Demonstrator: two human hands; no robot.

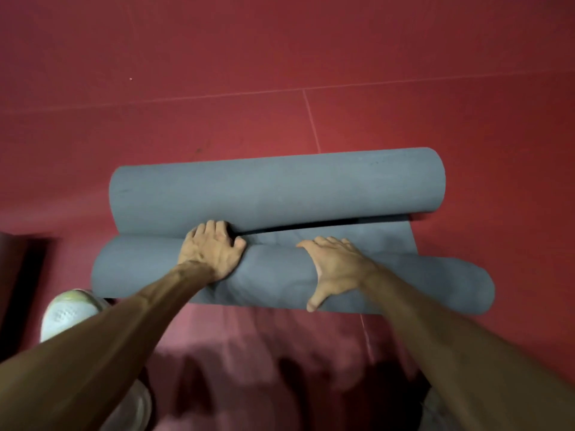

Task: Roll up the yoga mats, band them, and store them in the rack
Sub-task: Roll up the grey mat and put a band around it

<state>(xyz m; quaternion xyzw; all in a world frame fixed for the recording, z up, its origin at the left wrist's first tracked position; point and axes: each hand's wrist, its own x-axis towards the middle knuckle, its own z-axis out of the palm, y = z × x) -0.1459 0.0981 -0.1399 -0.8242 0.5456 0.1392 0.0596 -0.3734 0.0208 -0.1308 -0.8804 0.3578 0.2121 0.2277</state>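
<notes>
A grey yoga mat [273, 188] lies on the red floor, curled into a roll at both ends. The far roll spans the middle of the view. The near roll [435, 281] lies just in front of it, with a short flat strip between them on the right. My left hand [211, 253] rests on top of the near roll, its fingertips curled into the gap between the two rolls. My right hand [336, 265] lies flat on the near roll with fingers spread and thumb pointing toward me.
Red floor mats [280, 73] with thin seams cover the whole area beyond the grey mat. A white shoe [68, 312] stands at the lower left beside the near roll. A dark object [18, 275] sits at the left edge.
</notes>
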